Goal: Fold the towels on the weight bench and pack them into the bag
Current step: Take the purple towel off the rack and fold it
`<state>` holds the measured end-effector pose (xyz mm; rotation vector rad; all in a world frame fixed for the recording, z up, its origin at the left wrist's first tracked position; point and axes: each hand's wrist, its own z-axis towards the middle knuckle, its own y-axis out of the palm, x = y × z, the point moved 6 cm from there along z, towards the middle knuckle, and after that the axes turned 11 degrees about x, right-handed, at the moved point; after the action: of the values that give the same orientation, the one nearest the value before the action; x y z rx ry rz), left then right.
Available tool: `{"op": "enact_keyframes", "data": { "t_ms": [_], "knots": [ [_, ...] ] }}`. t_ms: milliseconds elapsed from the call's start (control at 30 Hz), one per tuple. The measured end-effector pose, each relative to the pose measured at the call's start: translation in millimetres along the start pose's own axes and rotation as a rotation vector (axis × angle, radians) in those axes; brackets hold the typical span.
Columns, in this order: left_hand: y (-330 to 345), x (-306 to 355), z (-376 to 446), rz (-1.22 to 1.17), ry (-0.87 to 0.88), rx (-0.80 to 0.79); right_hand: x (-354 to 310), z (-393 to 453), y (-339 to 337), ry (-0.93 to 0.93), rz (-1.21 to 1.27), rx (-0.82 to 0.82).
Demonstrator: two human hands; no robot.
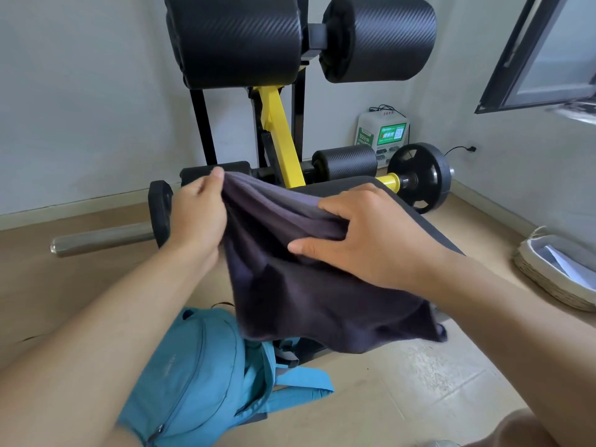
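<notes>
Your left hand (pixel 198 209) has its fingers curled tight round the top corner of the dark towel (pixel 309 285), thumb up at the edge. Your right hand (pixel 371 233) pinches the bunched top edge too, thumb under, fingers draped over. The towel's long edge runs between your two hands, left to right, and the rest hangs down in loose folds, off the weight bench (pixel 429 221) pad that sits just behind and under your right hand. The blue bag (pixel 200 375) lies on the floor directly below the towel, nearer your left arm, so it's a straight drop once folded. Beyond, tan floor (pixel 403 382), a barbell plate (pixel 419 175), a woven basket (pixel 554 272) at right, pale walls.
</notes>
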<state>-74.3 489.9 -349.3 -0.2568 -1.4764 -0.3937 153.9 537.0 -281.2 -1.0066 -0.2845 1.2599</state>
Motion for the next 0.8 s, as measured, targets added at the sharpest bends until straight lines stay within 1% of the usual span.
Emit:
{"op": "enact_keyframes", "data": {
  "t_ms": [67, 200, 267, 367, 467, 500, 633, 667, 733, 800],
  "knots": [
    [-12.8, -10.2, 17.7, 0.042, -0.012, 0.036, -11.2, -3.1, 2.0, -0.025, -0.011, -0.053],
    [-34.7, -6.4, 30.7, 0.093, 0.053, 0.161, -16.5, -5.8, 0.3, 0.041, 0.032, -0.108],
    [-45.3, -5.7, 36.6, 0.098, 0.065, 0.226, -14.0, -5.2, -3.2, 0.050, -0.023, -0.090],
    [-59.1, -3.1, 44.0, 0.090, 0.072, 0.294, -6.3, -1.4, -13.0, 0.056, -0.153, -0.019],
    [-57.2, 5.7, 39.5, 0.199, 0.172, 0.269, 3.6, -0.1, -14.4, 0.041, -0.321, -0.057],
    [-55.9, 7.3, 37.3, 0.214, 0.198, 0.259, 7.2, 0.0, -14.0, 0.051, -0.343, -0.052],
    [-55.1, 7.1, 37.1, 0.185, 0.199, 0.255, 22.9, 2.8, -22.7, 0.197, -0.251, 0.090],
    [-55.2, 6.8, 37.1, 0.193, 0.201, 0.252, 29.1, 3.3, -23.8, 0.248, -0.243, 0.100],
    [-53.7, 6.2, 36.8, 0.202, 0.215, 0.227, 44.4, 1.7, -17.4, 0.329, -0.217, 0.047],
    [-52.0, 6.5, 36.4, 0.197, 0.233, 0.193, 60.7, -3.7, -1.1, 0.383, -0.120, -0.102]
  ]
}}
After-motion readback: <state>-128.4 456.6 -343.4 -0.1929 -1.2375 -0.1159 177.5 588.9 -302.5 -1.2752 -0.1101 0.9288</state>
